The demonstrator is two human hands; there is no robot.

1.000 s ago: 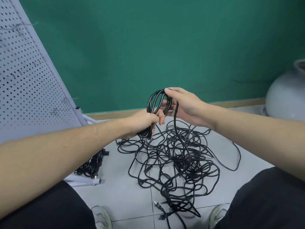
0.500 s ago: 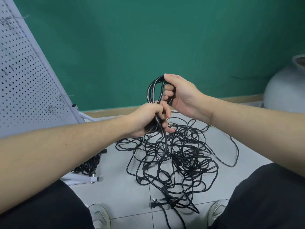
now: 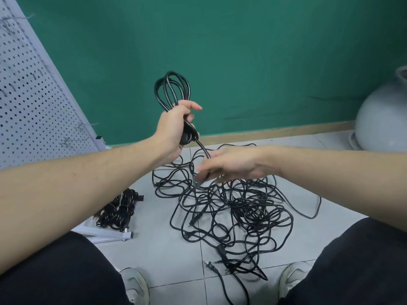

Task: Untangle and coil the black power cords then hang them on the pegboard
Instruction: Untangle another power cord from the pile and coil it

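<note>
My left hand (image 3: 171, 130) is raised in front of the green wall, shut on a partly coiled black cord (image 3: 171, 89) whose loops stand up above my fist. The cord's loose end trails down from that fist to my right hand (image 3: 233, 166), which is blurred and hovers lower with its fingers stretched out flat over the strand. Below both hands a large tangle of black cords (image 3: 237, 208) lies spread on the tiled floor. The white pegboard (image 3: 33, 102) leans at the left.
Two coiled black bundles (image 3: 119, 210) lie on the pegboard's white foot rail (image 3: 110, 235). A loose plug (image 3: 210, 265) lies near my shoes (image 3: 134, 285). A large grey round vessel (image 3: 383, 119) stands at the right wall. My knees frame the bottom corners.
My right hand let go of the top of the loops and dropped down along the trailing strand. My left hand lifted the coil higher.
</note>
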